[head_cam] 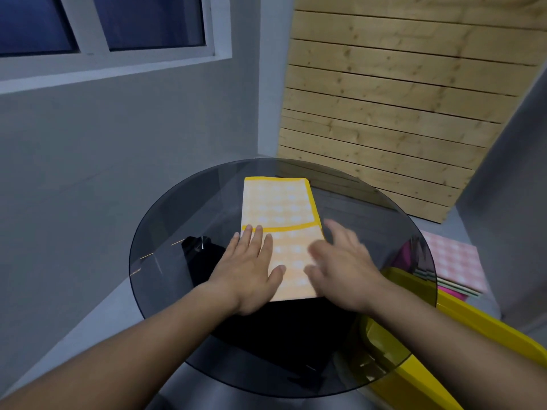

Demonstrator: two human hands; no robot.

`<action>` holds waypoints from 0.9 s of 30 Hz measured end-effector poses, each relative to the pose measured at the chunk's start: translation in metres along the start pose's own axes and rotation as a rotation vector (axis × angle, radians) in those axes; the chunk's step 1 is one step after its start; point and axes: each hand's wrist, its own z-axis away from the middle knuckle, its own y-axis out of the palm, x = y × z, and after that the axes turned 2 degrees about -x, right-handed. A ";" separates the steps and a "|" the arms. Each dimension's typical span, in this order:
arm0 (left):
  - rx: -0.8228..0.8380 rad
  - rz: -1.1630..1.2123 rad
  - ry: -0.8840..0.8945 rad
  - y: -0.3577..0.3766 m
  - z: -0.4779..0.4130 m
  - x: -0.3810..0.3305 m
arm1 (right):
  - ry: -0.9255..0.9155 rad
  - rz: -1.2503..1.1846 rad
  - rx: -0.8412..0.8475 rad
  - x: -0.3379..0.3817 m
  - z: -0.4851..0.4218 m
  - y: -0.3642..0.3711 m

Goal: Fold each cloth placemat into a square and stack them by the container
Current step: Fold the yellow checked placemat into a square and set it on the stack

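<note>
From my remote seat I see the orange checked placemat (281, 208) lying folded into a long strip on the round glass worktop (165, 232), running from near to far. A yellow border band crosses it about midway.

My left hand (251, 267) lies flat on the near left part of the cloth, its grip wide with the fingers straight and together. My right hand (343, 261) is at the cloth's near right edge, blurred, its grip also wide with the fingers spread. I cannot tell whether it touches the cloth.

The yellow container (473, 329) sits low at the near right, partly under the glass. Just beyond it lies a stack of folded placemats (453, 261) with a pink checked one on top.
</note>
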 end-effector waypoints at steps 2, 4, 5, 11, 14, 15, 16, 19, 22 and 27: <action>-0.005 -0.015 0.006 0.001 -0.001 0.000 | -0.138 0.068 -0.037 0.005 -0.016 0.003; -0.010 -0.042 0.012 0.002 -0.001 0.001 | -0.160 0.077 0.060 0.003 -0.031 0.014; -0.010 -0.053 0.012 0.003 -0.001 0.002 | -0.142 0.079 0.109 -0.002 -0.035 0.021; -0.003 -0.061 -0.004 0.004 -0.002 0.004 | -0.120 0.189 0.188 -0.029 -0.040 0.027; 0.019 -0.060 -0.001 0.004 -0.002 0.005 | -0.115 0.220 0.200 -0.032 -0.042 0.027; 0.029 -0.062 0.007 0.003 -0.002 0.007 | -0.116 0.219 0.191 -0.031 -0.041 0.027; 0.036 -0.065 0.012 0.002 -0.001 0.009 | -0.117 0.218 0.177 -0.031 -0.040 0.028; 0.063 -0.080 0.046 -0.002 0.007 0.023 | -0.102 0.209 0.148 -0.032 -0.038 0.028; 0.073 -0.101 0.079 -0.004 0.018 0.035 | -0.092 0.215 0.099 -0.032 -0.036 0.028; 0.084 0.097 0.107 -0.014 0.029 0.040 | -0.205 0.018 -0.181 -0.024 -0.020 0.016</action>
